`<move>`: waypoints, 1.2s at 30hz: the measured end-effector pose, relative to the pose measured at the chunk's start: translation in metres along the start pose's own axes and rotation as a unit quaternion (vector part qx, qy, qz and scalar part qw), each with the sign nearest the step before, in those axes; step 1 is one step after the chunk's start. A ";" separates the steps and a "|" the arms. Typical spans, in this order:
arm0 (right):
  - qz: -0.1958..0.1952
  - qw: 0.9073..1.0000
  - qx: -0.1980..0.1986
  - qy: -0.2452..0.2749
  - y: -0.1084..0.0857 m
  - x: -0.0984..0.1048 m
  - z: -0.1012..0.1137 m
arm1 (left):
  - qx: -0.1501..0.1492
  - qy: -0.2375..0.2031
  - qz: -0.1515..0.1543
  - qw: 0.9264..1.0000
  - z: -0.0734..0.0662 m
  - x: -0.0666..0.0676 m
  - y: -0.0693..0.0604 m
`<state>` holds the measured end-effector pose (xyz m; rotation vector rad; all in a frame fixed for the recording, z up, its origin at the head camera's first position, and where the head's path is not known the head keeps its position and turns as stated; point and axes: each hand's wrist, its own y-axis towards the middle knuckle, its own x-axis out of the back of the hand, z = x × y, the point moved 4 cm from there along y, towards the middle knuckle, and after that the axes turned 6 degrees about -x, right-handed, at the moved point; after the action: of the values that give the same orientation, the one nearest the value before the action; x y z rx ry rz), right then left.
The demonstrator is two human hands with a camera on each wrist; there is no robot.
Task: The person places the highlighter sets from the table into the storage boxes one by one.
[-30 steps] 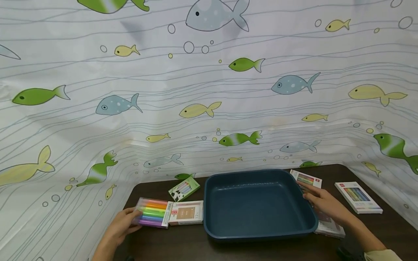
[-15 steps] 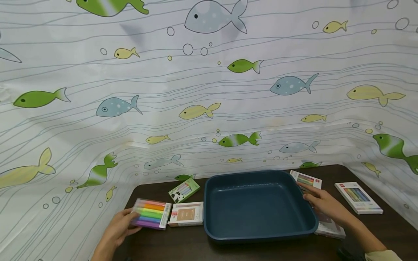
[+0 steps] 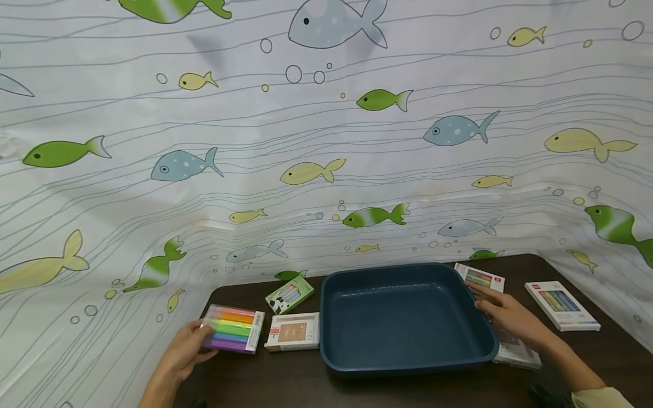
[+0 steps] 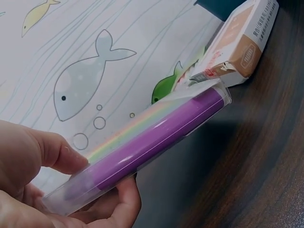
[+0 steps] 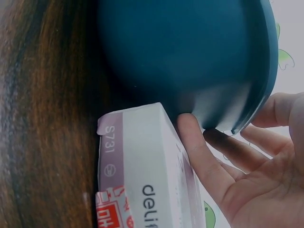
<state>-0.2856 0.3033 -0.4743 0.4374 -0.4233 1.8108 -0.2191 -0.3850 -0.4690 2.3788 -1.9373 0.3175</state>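
Note:
My left hand (image 3: 181, 354) grips a clear pack of rainbow-coloured marker pens (image 3: 232, 330) by its left end. In the left wrist view the pack appears edge-on, its purple pen (image 4: 159, 140) nearest, with the thumb on one face and fingers beneath. On the right, my right hand (image 3: 512, 318) holds the right side of a deep dark blue tray (image 3: 403, 371). The right wrist view has fingertips against the tray's outer wall (image 5: 190, 52) and another digit at the rim, its tip hidden. The tray's visible floor is bare.
A white box with a brown panel (image 3: 293, 333) and a green panda box (image 3: 289, 294) stand left of the tray. To its right lie a white box of coloured pens (image 3: 562, 306), another behind the hand (image 3: 482, 277), and a purple-white box (image 5: 147, 161). A fish-patterned curtain (image 3: 316, 136) hangs behind.
My left hand has drawn the marker pack a little to the left, away from the brown-panelled box, and tilted it. My right hand and the tray stay in place.

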 end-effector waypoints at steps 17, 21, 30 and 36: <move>0.007 1.000 0.005 0.011 0.002 0.000 -0.001 | -0.006 0.003 0.012 1.000 -0.006 -0.006 -0.003; 0.009 1.000 0.004 0.020 0.001 0.001 -0.002 | -0.017 0.005 0.019 1.000 -0.009 -0.009 -0.004; 0.002 1.000 0.001 0.013 0.001 0.001 0.000 | -0.027 0.011 0.032 0.999 -0.015 -0.018 -0.004; 0.003 1.000 0.004 0.006 0.000 0.001 0.000 | -0.022 0.009 0.031 0.999 -0.013 -0.018 -0.003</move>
<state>-0.2863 0.3037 -0.4735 0.4315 -0.4092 1.8203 -0.2218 -0.3647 -0.4598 2.2849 -1.9919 0.2954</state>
